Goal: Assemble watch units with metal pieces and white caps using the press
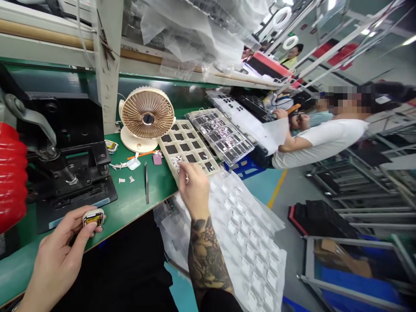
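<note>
My left hand (pixel 61 251) pinches a small white device case (pixel 93 218) with rounded corners between thumb and fingers, over the bench's front edge. A yellow part shows in its open face. My right hand (pixel 195 187) reaches down at the near edge of a cream compartment tray (pixel 165 149), its fingers drawn together among small pale parts (pixel 176 161). Whether a part is between those fingertips is hidden. Between the hands, tweezers (pixel 147 184) lie on the green bench, with two tiny pale pieces (pixel 121 180) and a purple square piece (pixel 157 159) nearby.
A black press (pixel 74 151) with a red handle (pixel 12 177) stands at left. Behind the bench top is a cream fan (pixel 147 119). A clear-lidded tray (pixel 221 134) lies beyond the cream one. Wrapped white pieces (pixel 247 242) spread at right. A co-worker (pixel 325 138) sits further off.
</note>
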The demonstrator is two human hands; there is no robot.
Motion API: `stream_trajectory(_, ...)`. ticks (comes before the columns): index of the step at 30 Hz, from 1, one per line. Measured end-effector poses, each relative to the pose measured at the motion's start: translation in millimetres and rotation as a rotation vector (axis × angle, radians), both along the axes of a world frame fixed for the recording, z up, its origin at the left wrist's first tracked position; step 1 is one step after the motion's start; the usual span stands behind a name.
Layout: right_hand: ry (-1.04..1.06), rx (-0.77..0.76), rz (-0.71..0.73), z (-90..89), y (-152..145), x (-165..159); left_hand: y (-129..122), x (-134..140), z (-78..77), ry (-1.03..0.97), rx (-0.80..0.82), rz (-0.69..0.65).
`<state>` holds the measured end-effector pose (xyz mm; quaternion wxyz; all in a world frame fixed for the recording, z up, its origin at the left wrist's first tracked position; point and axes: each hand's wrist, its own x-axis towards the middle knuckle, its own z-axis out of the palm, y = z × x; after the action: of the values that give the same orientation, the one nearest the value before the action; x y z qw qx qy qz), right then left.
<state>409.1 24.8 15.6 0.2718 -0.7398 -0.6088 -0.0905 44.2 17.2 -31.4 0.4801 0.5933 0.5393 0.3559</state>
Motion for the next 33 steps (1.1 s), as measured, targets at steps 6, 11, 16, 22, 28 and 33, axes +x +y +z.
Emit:
stream_trajectory(6, -0.03, -0.324, -0.153, 26.2, 27.1, 58.8, 0.1, 1.2, 6.5, 0.022, -0.015, -0.025)
stream_trajectory(11, -0.004, -0.344, -0.094, 19.0, 45.8, 66.6, 1.5, 1.3, 7.4, 0.024, 0.01, -0.037)
stream_trajectory(16, 0.003, -0.278, -0.077, 10.9, 51.0, 68.1, -1.2, 3.5, 11.1, -0.01, -0.04, -0.034)
stream_trajectory(22, 0.013, -0.141, -0.154, 10.4, 41.1, 69.2, -2.0, 5.3, 18.5, -0.057, -0.064, -0.044)
stream_trajectory(28, 0.05, -0.05, -0.14, 10.6, 38.0, 65.6, -1.0, 3.2, 13.7, -0.084, -0.037, -0.08)
stream_trajectory(33, 0.05, 0.074, -0.174, 17.0, 33.9, 44.7, 0.0, 1.6, 11.9, -0.007, -0.018, -0.086)
